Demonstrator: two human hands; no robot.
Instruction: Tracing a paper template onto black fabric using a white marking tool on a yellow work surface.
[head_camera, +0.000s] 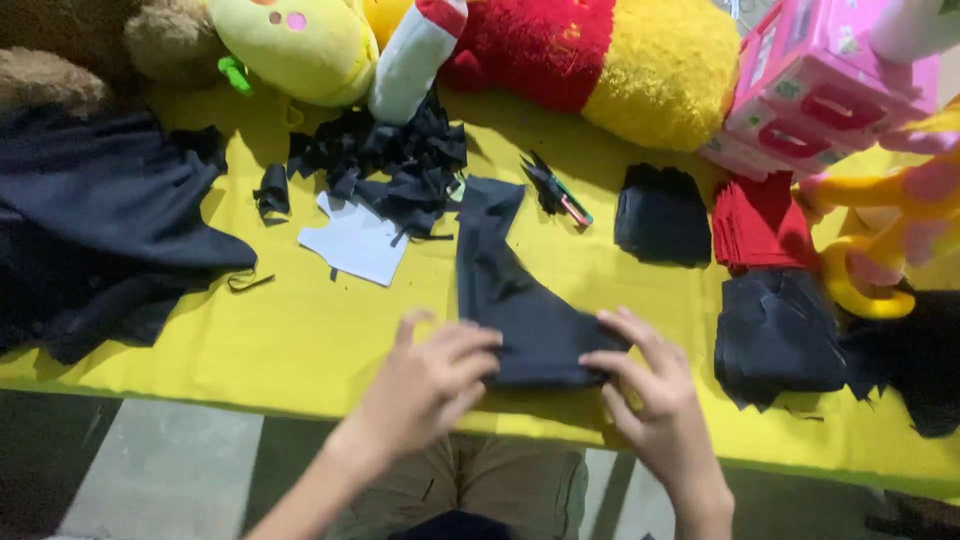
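We see a yellow table (300, 340) filling most of the view, with a large dark cloth (100, 220) heaped on its left side. Along the far edge lie a red and yellow plush toy (620, 60), a yellow-green plush toy (290, 45) and a pink toy box (820, 80). A pile of black scraps (400, 160) sits near the middle, partly over a white paper pattern (355, 245). To the right we find a stack of black squares (662, 215), a stack of red squares (760, 225) and a stack of black cut pieces (778, 335).

At the near edge lies the black fabric piece (520, 320). Our left hand (425, 385) presses its left end with curled fingers, and our right hand (650, 395) pinches its right end. Small scissors (560, 195) rest beyond it.
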